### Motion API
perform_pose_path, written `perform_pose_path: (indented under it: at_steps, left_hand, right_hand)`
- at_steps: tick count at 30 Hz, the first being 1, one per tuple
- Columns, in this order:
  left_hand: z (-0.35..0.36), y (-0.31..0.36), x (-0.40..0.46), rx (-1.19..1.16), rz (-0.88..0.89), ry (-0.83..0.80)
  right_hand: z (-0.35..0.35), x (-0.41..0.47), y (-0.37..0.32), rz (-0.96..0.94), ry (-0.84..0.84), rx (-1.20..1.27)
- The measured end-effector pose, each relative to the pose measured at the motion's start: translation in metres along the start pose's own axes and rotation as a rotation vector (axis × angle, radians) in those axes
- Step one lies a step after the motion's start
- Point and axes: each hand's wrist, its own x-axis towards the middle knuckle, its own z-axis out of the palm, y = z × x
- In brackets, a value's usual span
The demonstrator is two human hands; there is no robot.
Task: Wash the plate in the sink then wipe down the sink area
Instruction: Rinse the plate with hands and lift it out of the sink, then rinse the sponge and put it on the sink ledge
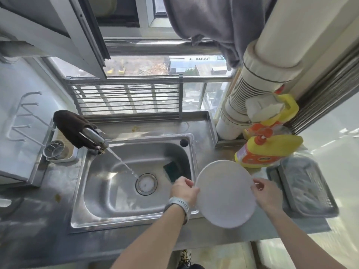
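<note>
Item: white plate (225, 194), which we grip by opposite rims in our left hand (184, 189) and right hand (267, 193), tilted over the tabletop (272, 228) just right of the sink (101, 191), faucet stream (124, 164) further left.

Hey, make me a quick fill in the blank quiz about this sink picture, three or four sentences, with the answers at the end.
1. Both hands, left hand and right hand, hold a white ____.
2. Water from the faucet falls onto the sink's ____.
3. The dark green sponge lies inside the ____.
4. The two detergent bottles right of the sink are mostly ____ in colour.

Answers: plate; drain; sink; yellow
</note>
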Motion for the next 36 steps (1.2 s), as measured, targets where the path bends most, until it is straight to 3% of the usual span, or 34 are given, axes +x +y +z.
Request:
perform_pose_path:
  at_steps: [10,17,22,28,32,36]
  left_hand:
    - [0.051,-0.009,-0.001,0.044,-0.019,-0.206]
    - [0.045,-0.009,0.002,-0.016,-0.016,-0.223]
    - [0.001,-0.019,0.007,-0.113,-0.040,-0.142]
    - [-0.066,-0.058,0.023,-0.094,-0.094,0.047]
    - [-0.096,-0.088,0.032,-0.036,-0.085,0.132]
    - [-0.114,-0.117,0.049,-0.031,-0.043,0.146]
  right_hand:
    - [-0.005,0.022,0.037,0.081,-0.036,-0.143]
    - [-0.005,0.017,0.024,0.136,0.008,-0.179]
    - [0.008,-0.008,-0.033,-0.070,0.089,-0.107]
    - [0.079,-0.048,-0.137,-0.426,-0.148,-0.025]
    - [0.154,-0.053,-0.182,-0.455,-0.309,-0.193]
    - [0.230,-0.025,-0.195,-0.359,-0.374,-0.476]
